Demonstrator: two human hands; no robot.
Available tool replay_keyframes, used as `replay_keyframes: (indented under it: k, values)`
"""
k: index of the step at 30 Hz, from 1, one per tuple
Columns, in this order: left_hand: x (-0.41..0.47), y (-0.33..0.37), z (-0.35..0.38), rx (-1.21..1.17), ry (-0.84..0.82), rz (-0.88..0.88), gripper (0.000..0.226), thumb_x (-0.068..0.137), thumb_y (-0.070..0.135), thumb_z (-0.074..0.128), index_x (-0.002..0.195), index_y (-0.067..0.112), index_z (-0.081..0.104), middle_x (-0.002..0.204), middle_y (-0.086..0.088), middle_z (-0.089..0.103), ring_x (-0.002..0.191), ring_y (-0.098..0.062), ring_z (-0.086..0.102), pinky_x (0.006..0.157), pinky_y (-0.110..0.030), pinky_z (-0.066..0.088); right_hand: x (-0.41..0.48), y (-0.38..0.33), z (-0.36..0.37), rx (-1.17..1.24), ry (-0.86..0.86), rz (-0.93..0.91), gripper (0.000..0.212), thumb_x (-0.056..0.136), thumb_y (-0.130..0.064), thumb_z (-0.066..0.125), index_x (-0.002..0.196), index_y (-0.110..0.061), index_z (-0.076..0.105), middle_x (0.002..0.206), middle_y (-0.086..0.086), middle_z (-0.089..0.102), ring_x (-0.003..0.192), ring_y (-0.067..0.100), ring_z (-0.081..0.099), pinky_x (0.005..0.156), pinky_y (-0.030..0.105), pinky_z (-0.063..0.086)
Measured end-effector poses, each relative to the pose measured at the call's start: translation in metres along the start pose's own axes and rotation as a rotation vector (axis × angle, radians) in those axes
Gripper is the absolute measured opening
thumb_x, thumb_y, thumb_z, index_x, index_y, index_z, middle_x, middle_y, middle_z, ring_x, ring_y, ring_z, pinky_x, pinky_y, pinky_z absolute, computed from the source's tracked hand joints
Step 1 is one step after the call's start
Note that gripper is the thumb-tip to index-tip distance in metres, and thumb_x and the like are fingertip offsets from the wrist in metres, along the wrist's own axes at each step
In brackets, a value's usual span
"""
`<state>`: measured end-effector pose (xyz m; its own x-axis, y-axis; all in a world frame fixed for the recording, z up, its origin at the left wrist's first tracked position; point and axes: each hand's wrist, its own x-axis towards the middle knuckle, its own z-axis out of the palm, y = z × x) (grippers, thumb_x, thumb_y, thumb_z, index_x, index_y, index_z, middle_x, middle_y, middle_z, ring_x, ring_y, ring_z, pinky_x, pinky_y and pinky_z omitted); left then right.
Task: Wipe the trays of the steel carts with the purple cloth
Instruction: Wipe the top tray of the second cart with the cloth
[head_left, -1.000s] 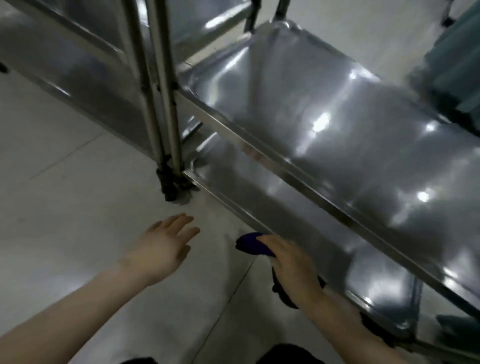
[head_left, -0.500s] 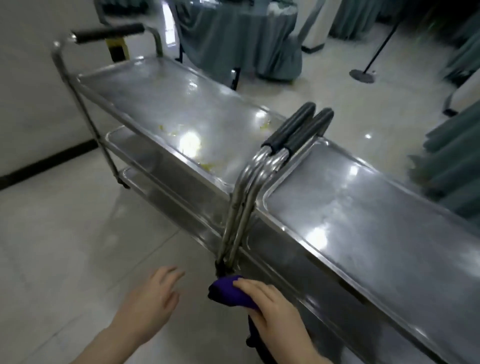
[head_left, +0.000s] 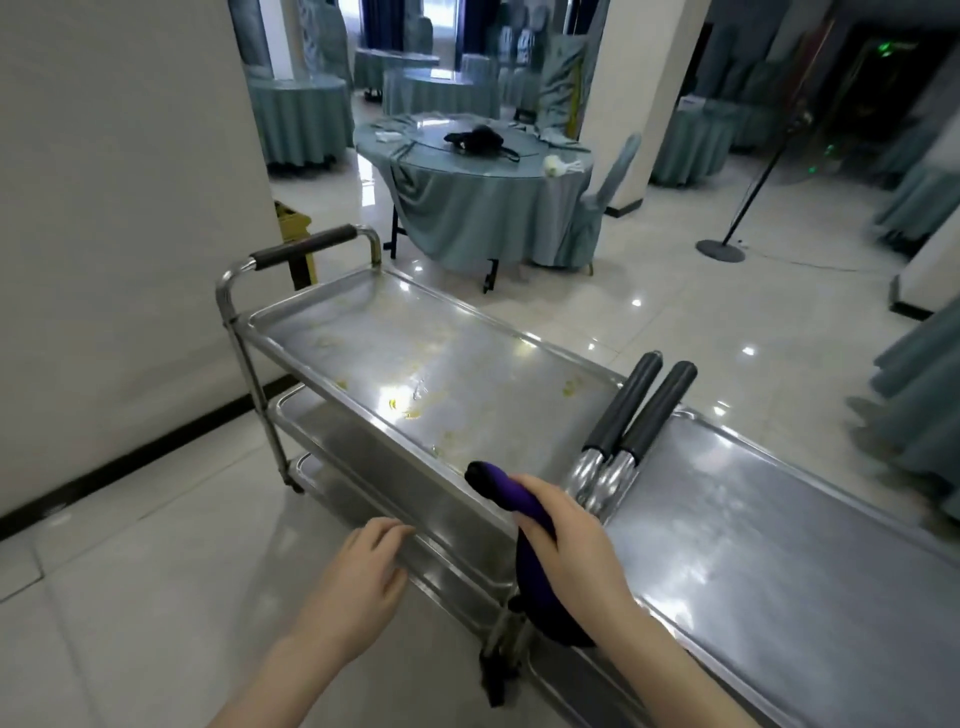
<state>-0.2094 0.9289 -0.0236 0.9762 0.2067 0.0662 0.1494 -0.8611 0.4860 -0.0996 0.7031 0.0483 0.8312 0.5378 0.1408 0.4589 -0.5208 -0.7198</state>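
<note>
Two steel carts stand end to end. The left cart's top tray (head_left: 363, 343) carries yellow smears and crumbs. The right cart's top tray (head_left: 769, 525) looks plain grey. My right hand (head_left: 576, 551) grips the rolled purple cloth (head_left: 514, 501) above the spot where the two carts meet, near the front rail. One end of the cloth sticks out ahead of my fingers and the other hangs below my wrist. My left hand (head_left: 363, 577) hovers with relaxed fingers just in front of the left cart's front rail, holding nothing.
Two black-sleeved cart handles (head_left: 644, 405) lie side by side between the trays. Another handle (head_left: 304, 247) rises at the left cart's far end, by a white wall (head_left: 119, 208). Lower shelves (head_left: 332, 441) show under the left tray. Draped round tables (head_left: 478, 176) and a stand pole (head_left: 748, 192) lie beyond.
The view has risen from the lower shelves to the top trays. My right hand has lifted the cloth up to top-tray height, and my left hand has moved toward the front rail.
</note>
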Motion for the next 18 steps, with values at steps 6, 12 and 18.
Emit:
replay_keyframes:
  k: [6,12,18]
  values:
    - [0.079,-0.029,0.009,0.059,-0.068,-0.018,0.041,0.097,0.034,0.044,0.138,0.031,0.044,0.139,0.016,0.039,0.129,-0.007,0.037,0.106,-0.023,0.034,0.118,0.025,0.046,0.054,0.043,0.14,0.032,0.103,-0.032,0.043,0.133,-0.039,0.048,0.112,-0.018,0.06,0.099,0.007,0.057,0.087,0.033,0.048]
    - [0.157,-0.049,0.019,0.203,-0.235,0.089,0.047,0.095,0.031,0.043,0.142,0.03,0.038,0.145,0.012,0.037,0.138,-0.011,0.028,0.114,-0.028,0.019,0.169,0.078,0.096,-0.099,0.107,0.372,0.034,0.103,-0.034,0.034,0.137,-0.037,0.039,0.122,-0.013,0.054,0.11,0.018,0.05,0.087,0.04,0.046]
    - [0.205,-0.07,0.035,0.216,-0.291,0.177,0.046,0.072,0.025,0.076,0.117,0.022,0.066,0.122,0.001,0.064,0.117,-0.021,0.059,0.097,-0.035,0.047,0.16,0.121,0.149,-0.497,-0.182,0.341,0.058,0.105,-0.039,0.021,0.155,-0.029,-0.005,0.159,-0.01,-0.017,0.148,0.015,-0.018,0.119,0.038,-0.007]
